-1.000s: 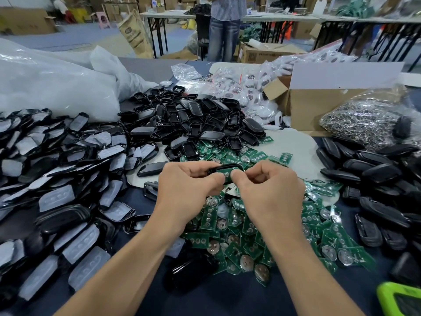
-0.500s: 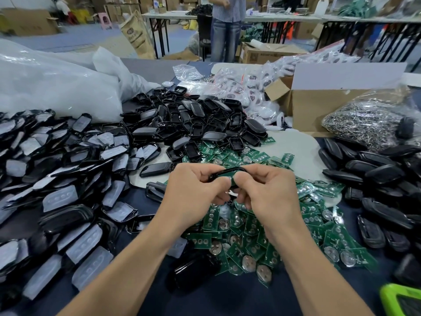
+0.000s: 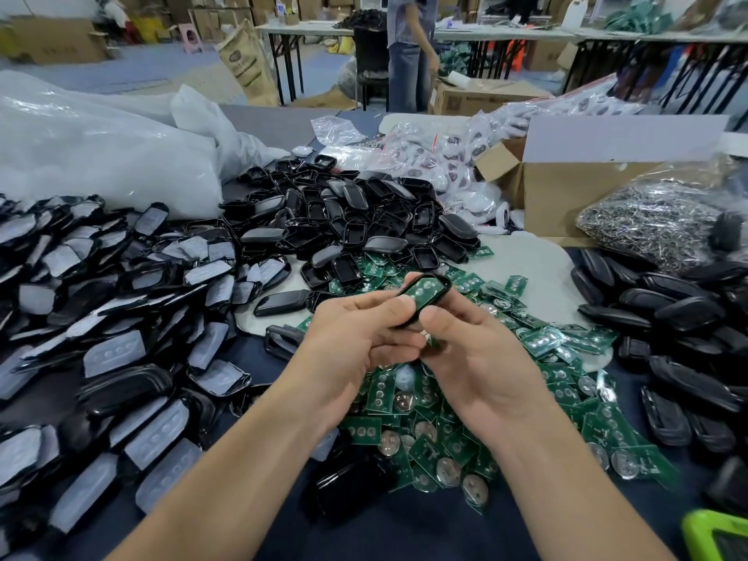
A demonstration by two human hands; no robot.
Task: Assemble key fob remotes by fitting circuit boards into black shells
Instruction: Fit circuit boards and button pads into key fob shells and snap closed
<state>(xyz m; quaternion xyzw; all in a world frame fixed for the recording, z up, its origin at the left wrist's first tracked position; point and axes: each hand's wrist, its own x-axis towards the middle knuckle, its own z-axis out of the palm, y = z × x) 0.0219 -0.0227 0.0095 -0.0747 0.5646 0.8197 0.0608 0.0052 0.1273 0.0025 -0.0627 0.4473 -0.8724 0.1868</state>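
Both hands hold one black shell (image 3: pixel 427 295) with a green circuit board seated in it, face up, tilted toward the far right. My left hand (image 3: pixel 356 342) pinches its near left end with thumb and forefinger. My right hand (image 3: pixel 481 358) grips it from below, thumb pressed on its near edge. Under the hands lies a heap of green circuit boards (image 3: pixel 409 423), some with round coin cells. Empty black shells (image 3: pixel 356 224) are piled just beyond.
Shells with grey pads (image 3: pixel 101 301) cover the left of the table, closed black fobs (image 3: pixel 684 338) the right. A cardboard box (image 3: pixel 566 196) and a bag of metal rings (image 3: pixel 655 224) stand at the back right, white bags (image 3: pixel 93 155) back left. A green device (image 3: pixel 720 536) is bottom right. A person stands beyond.
The shell was held level between both thumbs; now it is turned so its far end points up and right, showing the board inside. My right hand has rolled palm up beneath it.
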